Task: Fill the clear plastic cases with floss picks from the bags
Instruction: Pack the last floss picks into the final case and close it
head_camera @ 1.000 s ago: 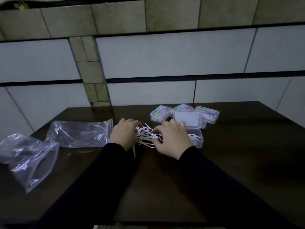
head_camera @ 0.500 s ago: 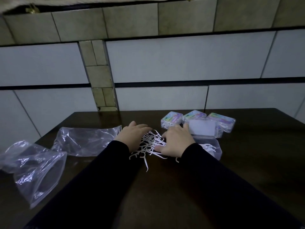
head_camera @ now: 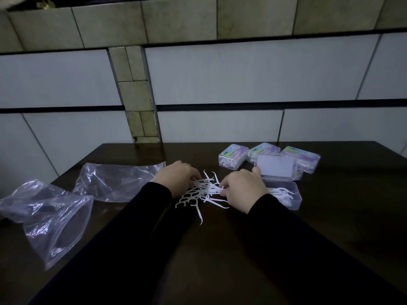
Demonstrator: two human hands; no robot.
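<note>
A loose heap of white floss picks [head_camera: 201, 193] lies on the dark table [head_camera: 220, 249] between my hands. My left hand [head_camera: 176, 180] rests on the heap's left side with fingers curled into the picks. My right hand [head_camera: 242, 190] presses on the right side, fingertips pinching some picks. Just right of that hand stands an open clear case [head_camera: 290, 198] with a few picks inside and its lid [head_camera: 275, 167] raised. Three shut, filled cases [head_camera: 232, 156] [head_camera: 263, 150] [head_camera: 305, 158] sit behind it.
Two empty clear plastic bags lie at the left: one flat bag [head_camera: 114, 181] next to my left hand, one crumpled bag [head_camera: 48, 216] near the table's left edge. A tiled wall rises right behind the table.
The view has shifted, so everything sits lower and further right in frame. Both hands have stayed on the heap, and the picks have spread a little toward me.
</note>
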